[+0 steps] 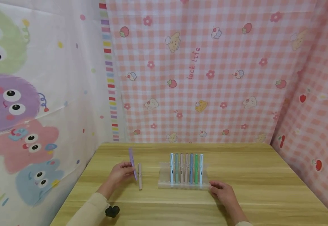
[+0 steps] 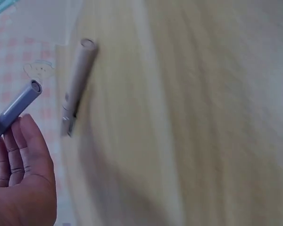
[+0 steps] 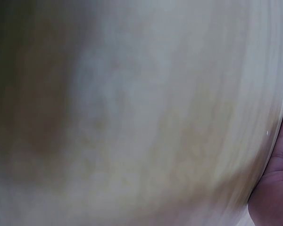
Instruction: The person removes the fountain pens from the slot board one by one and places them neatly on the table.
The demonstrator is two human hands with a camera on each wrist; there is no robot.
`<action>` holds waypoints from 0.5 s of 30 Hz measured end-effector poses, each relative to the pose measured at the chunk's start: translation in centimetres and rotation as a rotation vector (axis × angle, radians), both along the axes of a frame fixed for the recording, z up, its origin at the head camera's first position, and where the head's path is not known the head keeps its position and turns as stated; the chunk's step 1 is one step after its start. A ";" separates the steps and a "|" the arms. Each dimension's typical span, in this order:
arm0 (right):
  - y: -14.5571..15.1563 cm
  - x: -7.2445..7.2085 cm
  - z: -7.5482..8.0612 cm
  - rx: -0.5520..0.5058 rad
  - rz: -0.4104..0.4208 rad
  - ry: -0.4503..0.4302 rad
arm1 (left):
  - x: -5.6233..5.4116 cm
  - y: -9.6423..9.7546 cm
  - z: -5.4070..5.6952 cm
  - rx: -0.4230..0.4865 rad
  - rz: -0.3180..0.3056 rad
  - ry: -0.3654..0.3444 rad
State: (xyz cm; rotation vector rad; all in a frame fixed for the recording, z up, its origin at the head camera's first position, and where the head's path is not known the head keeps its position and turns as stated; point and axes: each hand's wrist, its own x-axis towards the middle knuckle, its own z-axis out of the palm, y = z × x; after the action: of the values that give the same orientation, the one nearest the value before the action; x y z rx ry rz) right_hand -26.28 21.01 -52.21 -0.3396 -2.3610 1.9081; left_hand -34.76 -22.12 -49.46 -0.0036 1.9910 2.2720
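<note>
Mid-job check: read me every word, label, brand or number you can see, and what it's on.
"luck life": pink checked back cloth.
"ball": white cartoon cloth at left; more letters may be cut off.
Tiny "e"-like mark, back cloth's bottom edge: too small to be sure.
Purple pen, loose pinkish-beige pen, pens in the clear rack: no readable text.
</note>
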 end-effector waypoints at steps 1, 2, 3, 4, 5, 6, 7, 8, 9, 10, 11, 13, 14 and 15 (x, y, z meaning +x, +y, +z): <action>0.0 0.0 0.0 0.001 0.000 -0.004 | 0.2 -0.3 -0.1 -0.005 -0.001 -0.008; 0.0 0.0 0.0 0.005 0.000 -0.008 | 0.3 -0.5 -0.3 -0.011 0.004 -0.020; 0.0 0.0 0.0 0.008 -0.001 -0.012 | 0.4 -0.7 -0.4 -0.019 0.001 -0.031; 0.0 0.0 0.0 0.010 0.000 -0.015 | 0.6 -0.8 -0.5 -0.025 0.002 -0.046; 0.0 0.0 0.0 0.012 0.001 -0.018 | 0.7 -0.9 -0.6 -0.030 0.000 -0.059; 0.0 0.0 0.0 0.014 0.000 -0.021 | 0.8 -0.9 -0.7 -0.031 -0.005 -0.073; 0.0 0.0 0.0 0.018 0.003 -0.022 | 1.0 -0.9 -0.8 -0.043 -0.009 -0.085; 0.0 0.0 0.0 0.022 0.003 -0.022 | 1.2 -0.9 -0.8 -0.055 -0.010 -0.097; 0.0 0.0 0.0 0.025 0.002 -0.023 | 1.3 -0.9 -0.9 -0.070 -0.013 -0.105; 0.1 0.0 -0.1 0.026 0.004 -0.023 | 1.5 -0.9 -1.0 -0.082 -0.005 -0.115; 0.1 0.0 -0.1 0.026 0.005 -0.024 | 1.6 -0.9 -1.0 -0.097 -0.002 -0.120; 0.1 0.0 -0.1 0.022 0.004 -0.024 | 1.8 -0.8 -1.1 -0.117 0.013 -0.134; 0.1 0.0 -0.1 0.019 0.004 -0.023 | 1.8 -0.8 -1.2 -0.128 0.020 -0.137; 0.0 0.0 -0.1 0.016 0.004 -0.023 | 1.8 -0.8 -1.3 -0.137 0.028 -0.140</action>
State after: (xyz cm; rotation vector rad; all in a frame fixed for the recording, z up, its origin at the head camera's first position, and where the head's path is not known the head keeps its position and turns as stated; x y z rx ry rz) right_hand -26.31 21.06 -52.27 -0.3574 -2.3921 1.8956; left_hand -32.92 -22.90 -50.71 -0.1985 2.0799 2.0838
